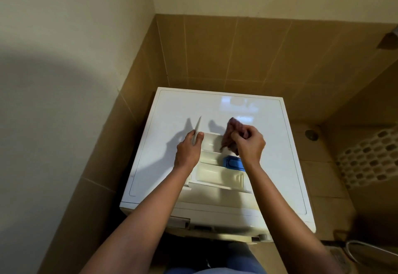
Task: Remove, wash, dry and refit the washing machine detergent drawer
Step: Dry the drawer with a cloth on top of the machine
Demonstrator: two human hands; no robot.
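Glossy white washing-machine top [172, 112]: white plastic detergent drawer [217, 176] is clamped at ten o'clock by left hand [187, 151]; crumpled maroon cloth [230, 135], clenched in right hand [251, 144], is best pressed into corners.

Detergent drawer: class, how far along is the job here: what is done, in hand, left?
Done: the drawer is out, lying on top of the washing machine. Whether it was washed cannot be told. In hand: the left hand holds its front panel while the right hand grips a dark cloth over a compartment, apparently drying. Left: refitting.
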